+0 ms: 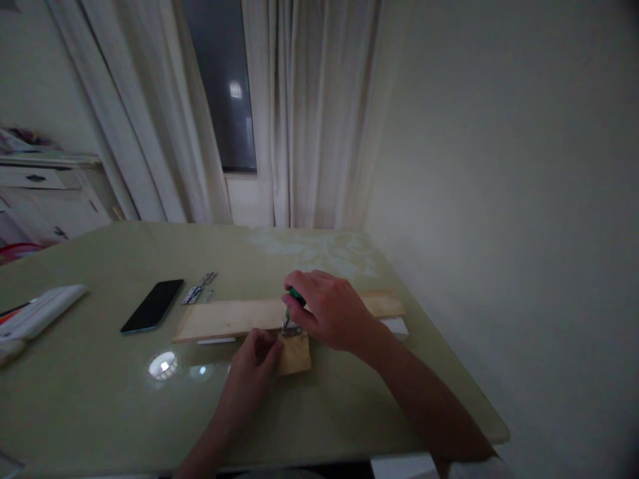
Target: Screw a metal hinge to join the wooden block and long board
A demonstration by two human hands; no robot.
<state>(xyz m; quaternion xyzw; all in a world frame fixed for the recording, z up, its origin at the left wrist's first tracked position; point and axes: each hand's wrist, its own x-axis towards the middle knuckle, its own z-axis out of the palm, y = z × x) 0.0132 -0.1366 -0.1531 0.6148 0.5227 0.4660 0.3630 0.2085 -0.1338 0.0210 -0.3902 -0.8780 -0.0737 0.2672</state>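
My right hand (329,306) is wrapped round a screwdriver (296,297) with a green and black handle. Its shaft points down at a small metal hinge (293,330), where a long wooden board (234,318) meets a small square wooden block (293,356). My left hand (254,362) is closed, with thumb and fingertips pinched at the block's upper left corner beside the hinge. The screwdriver's tip is too small to make out against the metal. Part of the board is hidden behind my right hand.
Loose metal hinges (198,289) lie behind the board's left end, with a black phone (154,306) to their left. White pieces (397,327) show under the board. A long white object (44,313) lies far left. A wall (499,233) borders the table's right side.
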